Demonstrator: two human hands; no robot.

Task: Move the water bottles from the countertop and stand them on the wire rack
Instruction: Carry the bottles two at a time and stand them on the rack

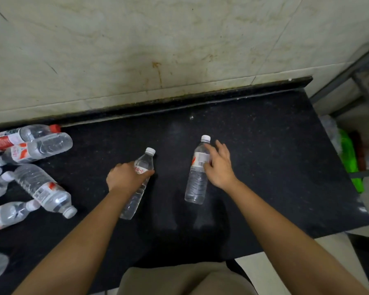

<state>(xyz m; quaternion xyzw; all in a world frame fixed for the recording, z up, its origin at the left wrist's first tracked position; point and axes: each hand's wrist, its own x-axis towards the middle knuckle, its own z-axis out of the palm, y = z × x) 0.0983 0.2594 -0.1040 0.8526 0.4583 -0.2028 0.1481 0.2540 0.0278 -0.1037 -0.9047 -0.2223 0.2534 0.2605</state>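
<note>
We are partway through at best, and most of the work looks to be ahead of us. Our left hand (126, 175) is wrapped around the label band of a white-capped bottle (137, 186) near the middle of the black countertop (264, 167), fingers curled over it so that it counts as a real hold, though we cannot tell whether the bottle is lifted or resting on the stone. Our right hand (218, 165) is on a second bottle (197, 177) just to the right, thumb and fingers spread loosely along its label side; the grasp is half-formed, touching but not closed round, and this bottle lies with its cap pointing to the far wall. At the left edge a heap of bottles (36, 167) waits lying on their sides, one of them with a red cap (55, 128), and some run out of view, so we cannot count what remains. The wire rack (360, 77) shows only as grey metal bars at the far right, beyond the end of the counter, and we see too little of it to say whether any bottles stand there. Our judgement is that these two bottles are the present load, and the pile at the left is what is left to carry.
</note>
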